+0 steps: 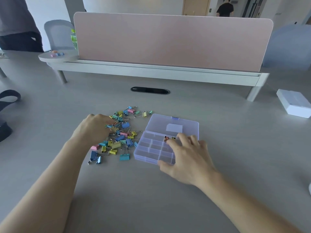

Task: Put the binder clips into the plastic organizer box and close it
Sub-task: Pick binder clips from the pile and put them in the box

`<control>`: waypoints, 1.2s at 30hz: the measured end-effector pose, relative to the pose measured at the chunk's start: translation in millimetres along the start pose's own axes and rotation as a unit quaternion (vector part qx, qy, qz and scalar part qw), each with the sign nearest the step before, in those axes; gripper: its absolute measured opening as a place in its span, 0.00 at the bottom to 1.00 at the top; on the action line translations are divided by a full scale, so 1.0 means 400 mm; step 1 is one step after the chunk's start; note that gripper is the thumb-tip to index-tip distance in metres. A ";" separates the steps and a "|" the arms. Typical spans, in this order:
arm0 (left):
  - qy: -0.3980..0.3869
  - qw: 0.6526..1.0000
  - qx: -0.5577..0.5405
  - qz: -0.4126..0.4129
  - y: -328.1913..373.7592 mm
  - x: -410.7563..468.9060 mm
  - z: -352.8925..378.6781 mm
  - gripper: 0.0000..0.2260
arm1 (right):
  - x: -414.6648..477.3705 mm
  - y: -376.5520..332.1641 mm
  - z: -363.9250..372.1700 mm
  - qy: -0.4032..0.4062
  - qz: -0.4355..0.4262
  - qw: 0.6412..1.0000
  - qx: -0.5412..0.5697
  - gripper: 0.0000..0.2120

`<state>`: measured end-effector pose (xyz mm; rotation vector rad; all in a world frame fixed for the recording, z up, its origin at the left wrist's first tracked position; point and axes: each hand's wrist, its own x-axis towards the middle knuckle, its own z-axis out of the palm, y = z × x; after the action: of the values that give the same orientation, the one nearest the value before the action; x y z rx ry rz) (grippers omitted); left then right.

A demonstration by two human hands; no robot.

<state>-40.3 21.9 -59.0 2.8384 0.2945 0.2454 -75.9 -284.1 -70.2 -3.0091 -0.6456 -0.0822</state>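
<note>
A pile of coloured binder clips (120,133) lies on the grey table, left of a clear plastic organizer box (151,148). The box's lid (170,125) is flipped open and lies flat behind the compartments. A few clips (169,138) sit in one far compartment. My left hand (94,128) reaches into the left side of the pile, fingers curled among the clips; what they hold is hidden. My right hand (186,157) rests on the right part of the box, fingers spread over the compartments and thumb at the near edge.
A pink divider panel (168,41) on a white rail crosses the table behind. A cable slot (150,90) lies in the tabletop. A white box (294,103) sits at the far right. A dark bag strap (8,98) lies at the left edge. People stand in the background.
</note>
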 end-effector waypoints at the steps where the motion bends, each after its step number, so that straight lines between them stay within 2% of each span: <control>1: 0.002 1.000 0.004 -0.001 -0.002 0.000 0.005 0.19 | -0.002 0.006 0.002 0.000 -0.010 1.000 0.010 0.41; 4: 0.005 1.000 0.001 -0.011 -0.003 0.004 0.015 0.18 | -0.010 0.036 0.000 -0.015 -0.057 0.998 0.037 0.41; 9: 0.046 0.998 -0.038 -0.003 0.024 -0.002 0.017 0.09 | -0.014 0.069 -0.007 -0.029 -0.110 0.991 0.070 0.44; 23: 0.056 0.996 -0.071 -0.003 0.034 -0.014 0.023 0.20 | -0.016 0.068 0.002 -0.023 -0.096 0.990 0.099 0.43; 28: 0.061 0.995 -0.072 -0.042 0.033 -0.015 0.024 0.14 | -0.017 0.068 -0.002 -0.027 -0.094 0.991 0.095 0.42; 32: 0.080 0.993 -0.076 -0.052 0.034 -0.019 0.028 0.16 | -0.018 0.067 -0.004 -0.026 -0.093 0.991 0.094 0.41; 36: 0.154 0.980 -0.125 0.002 0.064 -0.036 0.015 0.12 | -0.019 0.065 -0.006 -0.025 -0.094 0.991 0.096 0.42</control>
<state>-48.5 -7.0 -59.4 2.5466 0.2957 0.6762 -72.3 -310.9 -69.7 -2.7688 -0.8869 0.0453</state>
